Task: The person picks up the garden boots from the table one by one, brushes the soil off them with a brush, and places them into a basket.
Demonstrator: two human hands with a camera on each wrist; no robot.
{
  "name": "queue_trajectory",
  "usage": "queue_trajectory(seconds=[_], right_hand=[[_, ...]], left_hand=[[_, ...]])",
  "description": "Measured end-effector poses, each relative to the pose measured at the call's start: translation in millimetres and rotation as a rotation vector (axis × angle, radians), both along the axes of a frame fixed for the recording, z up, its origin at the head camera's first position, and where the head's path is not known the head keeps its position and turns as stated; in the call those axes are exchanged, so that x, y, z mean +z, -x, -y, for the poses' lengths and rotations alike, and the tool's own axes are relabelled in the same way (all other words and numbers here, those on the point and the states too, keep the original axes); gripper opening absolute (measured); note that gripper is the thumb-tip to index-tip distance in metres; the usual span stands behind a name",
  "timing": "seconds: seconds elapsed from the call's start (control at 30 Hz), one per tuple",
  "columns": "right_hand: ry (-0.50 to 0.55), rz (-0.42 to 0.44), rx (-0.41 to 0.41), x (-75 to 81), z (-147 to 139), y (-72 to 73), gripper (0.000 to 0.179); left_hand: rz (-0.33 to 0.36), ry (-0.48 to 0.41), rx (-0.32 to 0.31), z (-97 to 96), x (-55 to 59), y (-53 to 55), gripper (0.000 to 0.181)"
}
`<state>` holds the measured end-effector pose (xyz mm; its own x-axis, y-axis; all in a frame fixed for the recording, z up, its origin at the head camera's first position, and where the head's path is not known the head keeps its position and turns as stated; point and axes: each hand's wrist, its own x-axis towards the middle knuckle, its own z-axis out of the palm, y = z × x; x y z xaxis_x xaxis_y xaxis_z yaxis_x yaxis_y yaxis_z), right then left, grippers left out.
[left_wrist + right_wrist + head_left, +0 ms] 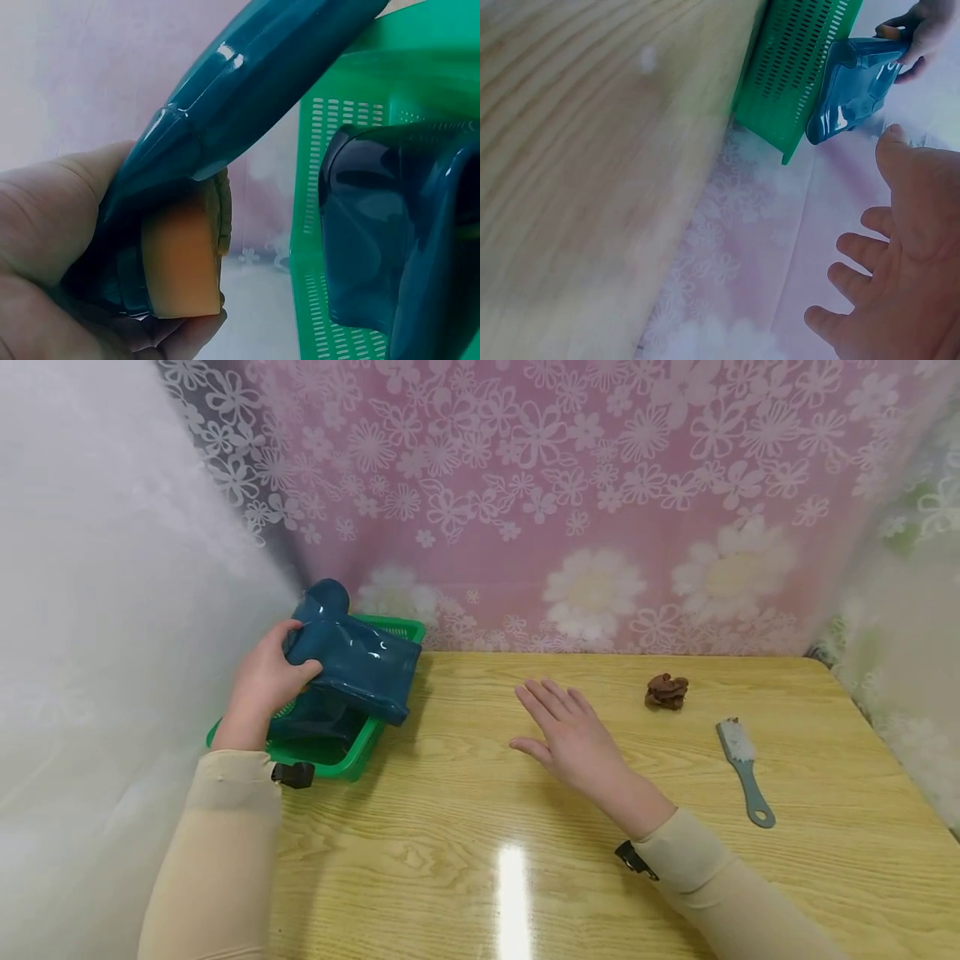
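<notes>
My left hand grips a glossy dark teal rubber boot at its heel end, above the green basket. The boot lies on its side in the air, its shaft opening to the right. The left wrist view shows its orange-tan heel beside my fingers. A second dark teal boot rests inside the green basket, partly hidden under the held one. My right hand is held over the middle of the table, fingers straight and slightly spread, holding nothing.
A crumpled brown lump lies on the wooden table toward the back right. Nearer the right edge is a brush with a grey-green handle and pale bristles. A flowered pink curtain hangs behind, and a pale sheet stands at the left.
</notes>
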<state>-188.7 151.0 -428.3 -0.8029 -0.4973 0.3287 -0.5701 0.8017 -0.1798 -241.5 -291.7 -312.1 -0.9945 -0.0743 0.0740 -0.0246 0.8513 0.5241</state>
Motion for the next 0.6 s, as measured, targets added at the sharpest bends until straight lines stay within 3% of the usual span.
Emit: queue_trajectory(seconds=[0.2, 0.33, 0.47, 0.6], right_hand=[[-0.008, 0.022, 0.041, 10.8, 15.1, 2.6, 0.083], [-0.014, 0.015, 0.074, 16.2, 26.7, 2.2, 0.082], [-0.008, 0.016, 0.084, 14.8, 31.8, 1.2, 0.08], [-0.005, 0.019, 0.072, 10.8, 30.5, 0.8, 0.079]], left_hand=[[-0.012, 0.024, 0.004, 11.2, -1.8, 2.9, 0.08], [0.004, 0.072, 0.006, 16.7, -10.6, 4.6, 0.08], [0.058, 0.106, -0.003, 23.4, -22.4, 5.0, 0.079], [0.16, 0.154, -0.05, 31.6, -34.3, 7.0, 0.075]])
